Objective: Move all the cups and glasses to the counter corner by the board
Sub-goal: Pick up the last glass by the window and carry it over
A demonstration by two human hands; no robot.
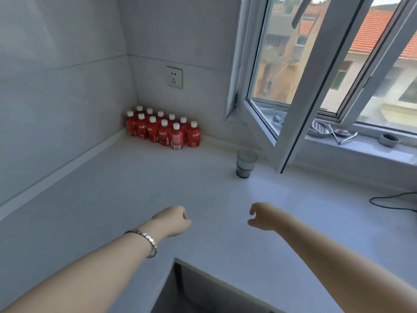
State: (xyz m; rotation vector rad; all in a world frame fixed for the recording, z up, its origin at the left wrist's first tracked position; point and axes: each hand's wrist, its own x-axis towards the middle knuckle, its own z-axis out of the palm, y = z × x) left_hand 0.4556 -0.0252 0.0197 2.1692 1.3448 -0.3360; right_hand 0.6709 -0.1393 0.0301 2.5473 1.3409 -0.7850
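A grey tinted glass point(246, 163) stands upright on the pale counter point(135, 188), just left of the open window sash. My left hand point(174, 219), with a bracelet on its wrist, hovers over the counter with its fingers curled in, holding nothing. My right hand point(262, 216) is beside it, fingers loosely bent and apart, empty. Both hands are well short of the glass, which sits farther back and slightly right of the right hand. No board is in view.
Several red bottles point(162, 129) with white caps fill the back corner under a wall socket point(174, 77). The open window sash point(291, 123) juts over the counter. A small grey bowl point(388, 140) and utensils lie on the sill. A black cable point(392, 201) lies at right.
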